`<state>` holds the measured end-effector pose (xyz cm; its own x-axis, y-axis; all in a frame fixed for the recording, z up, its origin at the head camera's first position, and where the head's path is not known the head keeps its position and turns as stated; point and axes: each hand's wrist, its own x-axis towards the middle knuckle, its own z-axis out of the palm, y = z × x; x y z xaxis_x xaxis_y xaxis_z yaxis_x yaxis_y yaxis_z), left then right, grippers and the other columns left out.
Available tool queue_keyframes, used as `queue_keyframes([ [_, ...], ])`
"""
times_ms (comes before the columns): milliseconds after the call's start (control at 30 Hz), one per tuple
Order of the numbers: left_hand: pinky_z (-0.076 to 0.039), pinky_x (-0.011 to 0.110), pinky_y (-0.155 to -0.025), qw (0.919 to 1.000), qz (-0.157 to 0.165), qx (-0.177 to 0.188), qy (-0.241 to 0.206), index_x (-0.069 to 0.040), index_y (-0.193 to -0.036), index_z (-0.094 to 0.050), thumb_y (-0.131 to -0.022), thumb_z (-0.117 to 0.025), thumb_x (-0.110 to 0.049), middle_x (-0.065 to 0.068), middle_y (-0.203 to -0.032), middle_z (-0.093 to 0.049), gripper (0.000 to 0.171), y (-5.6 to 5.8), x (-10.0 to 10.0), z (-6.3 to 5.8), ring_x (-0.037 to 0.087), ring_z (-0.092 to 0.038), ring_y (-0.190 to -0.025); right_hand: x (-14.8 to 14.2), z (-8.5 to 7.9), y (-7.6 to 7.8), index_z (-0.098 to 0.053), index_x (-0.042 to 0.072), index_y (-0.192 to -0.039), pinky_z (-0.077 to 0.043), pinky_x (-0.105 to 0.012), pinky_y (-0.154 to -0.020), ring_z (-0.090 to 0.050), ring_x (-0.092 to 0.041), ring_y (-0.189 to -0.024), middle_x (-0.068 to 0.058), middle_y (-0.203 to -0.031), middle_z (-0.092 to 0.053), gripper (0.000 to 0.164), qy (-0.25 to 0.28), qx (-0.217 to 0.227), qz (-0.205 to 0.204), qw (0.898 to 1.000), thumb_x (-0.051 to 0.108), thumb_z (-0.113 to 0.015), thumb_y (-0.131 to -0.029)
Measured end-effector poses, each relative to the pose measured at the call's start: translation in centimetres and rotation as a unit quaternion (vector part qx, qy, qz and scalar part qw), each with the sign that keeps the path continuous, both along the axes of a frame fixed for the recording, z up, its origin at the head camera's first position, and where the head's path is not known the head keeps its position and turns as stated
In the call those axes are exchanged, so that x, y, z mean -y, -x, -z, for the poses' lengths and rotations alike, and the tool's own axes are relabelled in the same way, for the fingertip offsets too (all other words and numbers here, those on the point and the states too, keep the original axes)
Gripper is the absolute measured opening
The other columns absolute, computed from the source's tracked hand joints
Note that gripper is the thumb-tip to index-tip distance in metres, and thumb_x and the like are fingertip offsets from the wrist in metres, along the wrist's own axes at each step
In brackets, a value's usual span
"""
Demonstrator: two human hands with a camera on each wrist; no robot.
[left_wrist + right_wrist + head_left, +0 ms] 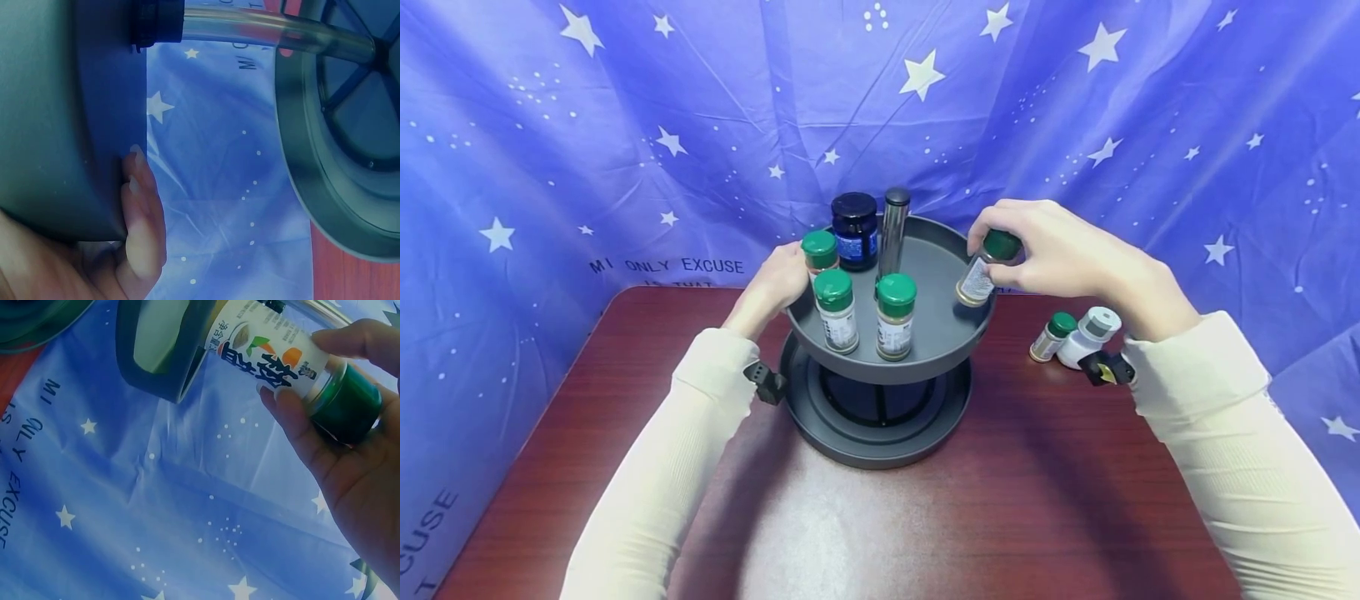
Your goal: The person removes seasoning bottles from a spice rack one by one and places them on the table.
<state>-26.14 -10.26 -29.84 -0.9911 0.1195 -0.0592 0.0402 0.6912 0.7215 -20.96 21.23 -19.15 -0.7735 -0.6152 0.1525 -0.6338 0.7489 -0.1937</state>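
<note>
On the left side I see the left hand holding the rim of the upper tray; in its wrist view the fingers bend round the edge and touch the underside, but the thumb I cannot make out. Beside this hand, the rear left green-capped bottle stands on the tray and is partly hidden by the front left green-capped bottle. Just behind them is a dark jar, then the metal post, and in front of the post a third green-capped bottle, upright. Further right, above the right part of the tray, I have the held bottle, leaning: its long axis runs from the green cap, up and to the right, to the base, down and to the left. The right hand pinches it between thumb and fingers, opened only as wide as the bottle, with the cap toward the palm. In the right wrist view the tray wall hides the base, so I cannot tell if it touches the tray floor. At far right, a small bottle and a white bottle stand close together on the table; the black wrist camera covers a part of the white one.
</note>
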Motion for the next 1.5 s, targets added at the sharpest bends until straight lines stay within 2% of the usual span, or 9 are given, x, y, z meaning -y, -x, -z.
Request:
queue_keyframes([
  [200,-0.037,0.049,-0.114,1.0000,-0.007,0.002,-0.002,-0.010,-0.143,-0.049,-0.106,-0.019,-0.037,0.012,-0.151,-0.046,0.054,0.1,0.1,0.0,0.031,-0.041,-0.142,-0.5,-0.1,0.2,-0.065,0.016,-0.099,-0.041,-0.028,-0.072,-0.050,-0.014,-0.079,0.002,-0.095,-0.062,0.020,-0.001,-0.013,0.002,1.000,0.004,-0.063,-0.083],
  [400,-0.040,0.048,-0.112,1.0000,0.002,-0.003,-0.003,-0.009,-0.138,-0.053,-0.106,-0.023,-0.036,0.012,-0.147,-0.050,0.052,0.0,0.0,0.1,0.029,-0.045,-0.138,-1.0,-0.5,0.1,-0.066,0.014,-0.100,-0.040,-0.028,-0.071,-0.049,-0.015,-0.080,0.001,-0.095,-0.064,0.020,0.001,-0.024,0.005,1.000,0.004,-0.065,-0.083],
  [633,-0.038,0.048,-0.113,1.0000,-0.001,0.000,-0.005,-0.010,-0.140,-0.051,-0.106,-0.021,-0.036,0.011,-0.150,-0.048,0.052,-0.1,0.0,-0.2,0.029,-0.043,-0.140,-2.0,-1.5,-0.1,-0.066,0.014,-0.100,-0.040,-0.025,-0.068,-0.050,-0.015,-0.075,-0.001,-0.093,-0.064,0.020,0.000,-0.054,0.017,0.998,0.005,-0.067,-0.083],
  [767,-0.037,0.048,-0.115,1.0000,-0.001,-0.001,-0.001,-0.010,-0.141,-0.050,-0.106,-0.020,-0.036,0.011,-0.151,-0.046,0.054,0.1,0.1,-0.1,0.029,-0.040,-0.143,-2.8,-1.7,0.0,-0.066,0.015,-0.102,-0.039,-0.024,-0.066,-0.049,-0.014,-0.075,-0.001,-0.096,-0.066,0.020,-0.012,-0.055,0.027,0.998,0.007,-0.068,-0.084],
  [1000,-0.039,0.047,-0.113,0.9997,0.009,-0.017,0.013,-0.006,-0.137,-0.053,-0.106,-0.021,-0.034,0.014,-0.147,-0.050,0.053,0.1,0.0,0.2,0.030,-0.045,-0.139,-4.1,-1.7,0.4,-0.067,0.016,-0.106,-0.042,-0.025,-0.066,-0.054,-0.015,-0.076,-0.004,-0.101,-0.068,0.021,-0.035,-0.017,0.066,0.997,0.010,-0.069,-0.086],
  [1167,-0.048,0.048,-0.099,1.0000,-0.004,0.000,-0.003,-0.007,-0.135,-0.053,-0.106,-0.019,-0.034,0.014,-0.142,-0.052,0.052,0.0,-0.1,0.1,0.031,-0.052,-0.125,-4.8,-1.8,0.7,-0.066,0.015,-0.112,-0.041,-0.026,-0.061,-0.054,-0.015,-0.071,-0.004,-0.091,-0.069,0.023,-0.067,0.022,0.097,0.993,0.016,-0.069,-0.089],
  [1233,-0.048,0.048,-0.100,1.0000,-0.003,-0.001,-0.004,-0.007,-0.136,-0.053,-0.106,-0.019,-0.034,0.014,-0.142,-0.052,0.052,0.0,-0.1,0.0,0.032,-0.052,-0.126,-5.1,-1.8,0.8,-0.066,0.015,-0.114,-0.041,-0.027,-0.060,-0.054,-0.015,-0.070,-0.002,-0.087,-0.069,0.026,-0.076,0.034,0.109,0.991,0.021,-0.070,-0.090],
  [1367,-0.040,0.048,-0.111,1.0000,0.002,-0.006,0.003,-0.007,-0.139,-0.052,-0.106,-0.020,-0.033,0.014,-0.148,-0.049,0.052,0.0,-0.1,0.1,0.031,-0.046,-0.137,-5.7,-1.7,1.1,-0.066,0.015,-0.118,-0.041,-0.028,-0.062,-0.056,-0.016,-0.073,-0.001,-0.087,-0.072,0.030,-0.082,0.053,0.123,0.988,0.024,-0.072,-0.090],
  [1500,-0.043,0.049,-0.108,1.0000,0.001,0.000,0.000,-0.009,-0.137,-0.053,-0.106,-0.021,-0.035,0.013,-0.146,-0.050,0.052,0.0,0.0,0.0,0.029,-0.049,-0.131,-6.3,-1.6,1.5,-0.065,0.015,-0.121,-0.042,-0.029,-0.065,-0.057,-0.016,-0.077,-0.001,-0.090,-0.073,0.034,-0.090,0.073,0.130,0.985,0.022,-0.073,-0.089],
])
